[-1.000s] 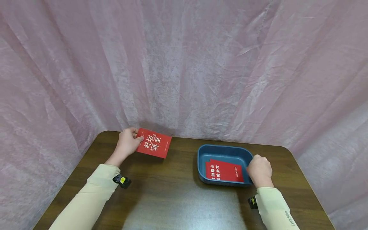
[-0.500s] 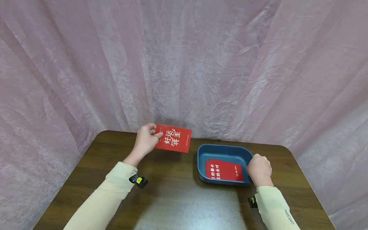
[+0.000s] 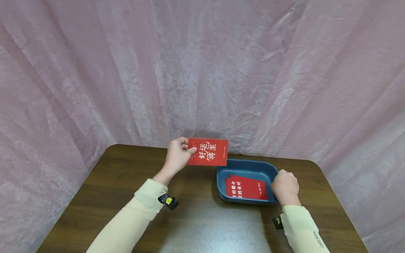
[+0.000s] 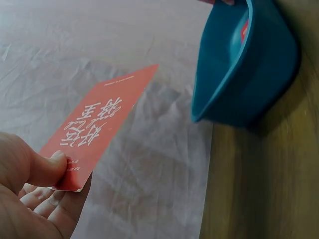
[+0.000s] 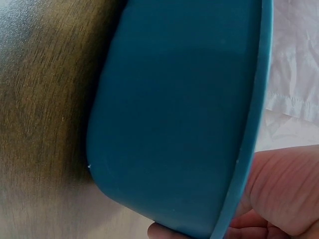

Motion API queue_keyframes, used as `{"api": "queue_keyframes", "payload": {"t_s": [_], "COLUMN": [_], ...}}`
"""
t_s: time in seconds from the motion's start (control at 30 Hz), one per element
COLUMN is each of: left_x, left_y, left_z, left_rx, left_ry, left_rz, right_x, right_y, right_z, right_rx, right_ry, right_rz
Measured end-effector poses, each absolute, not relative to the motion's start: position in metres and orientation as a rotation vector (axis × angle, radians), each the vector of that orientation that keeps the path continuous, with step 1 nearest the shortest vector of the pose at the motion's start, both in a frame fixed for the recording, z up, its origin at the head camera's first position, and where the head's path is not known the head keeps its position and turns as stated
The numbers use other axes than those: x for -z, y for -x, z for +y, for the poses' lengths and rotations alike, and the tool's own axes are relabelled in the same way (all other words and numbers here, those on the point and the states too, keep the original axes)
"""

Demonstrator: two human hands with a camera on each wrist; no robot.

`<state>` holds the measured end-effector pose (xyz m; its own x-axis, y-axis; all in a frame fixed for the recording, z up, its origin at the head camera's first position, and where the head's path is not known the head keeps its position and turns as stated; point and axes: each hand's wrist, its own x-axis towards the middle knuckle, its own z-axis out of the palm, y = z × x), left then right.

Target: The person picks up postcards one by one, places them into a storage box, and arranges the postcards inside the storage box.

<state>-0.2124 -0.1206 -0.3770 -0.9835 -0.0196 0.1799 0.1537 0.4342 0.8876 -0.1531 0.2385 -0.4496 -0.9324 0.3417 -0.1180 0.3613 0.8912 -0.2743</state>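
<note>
My left hand [image 3: 177,155] pinches one end of a red card [image 3: 218,151] with white lettering, thumb on the printed face. The card is up off the table, its far end just over the back left rim of a blue plastic bin [image 3: 221,181]. In the left wrist view the thumb presses the card [image 4: 107,112] against the fingers beneath it. My right hand [image 3: 285,186] grips the bin's right end. The right wrist view shows fingers on both sides of the bin wall [image 5: 174,114]. More red cards [image 3: 248,188] lie overlapping inside the bin.
The bin stands on a brown wooden table [image 3: 126,196] with rounded back corners. A pink velvet curtain [image 3: 202,70] hangs right behind the table's back edge. Each wrist wears a small black camera.
My left hand has carried the red card rightward, from the table's left side to the bin's rim, turning it nearly level. The right hand and the bin have stayed put.
</note>
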Motion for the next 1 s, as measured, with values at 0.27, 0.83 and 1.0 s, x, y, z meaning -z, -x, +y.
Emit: {"api": "queue_keyframes", "payload": {"t_s": [0.27,0.83,1.0], "left_x": [0.384,0.406,0.413], "left_y": [0.209,0.198,0.192], "left_z": [-0.095,-0.033,-0.018], "left_rx": [1.622,1.591,1.59], "left_ry": [0.096,0.163,0.188], "left_rz": [-2.471,-2.514,-2.544], "right_x": [0.447,0.451,0.45], "right_y": [0.152,0.153,0.152], "right_z": [0.236,0.24,0.238], "right_rx": [0.455,0.452,0.463], "right_ry": [-0.544,-0.565,-0.559], "right_rz": [2.982,2.993,2.995]}}
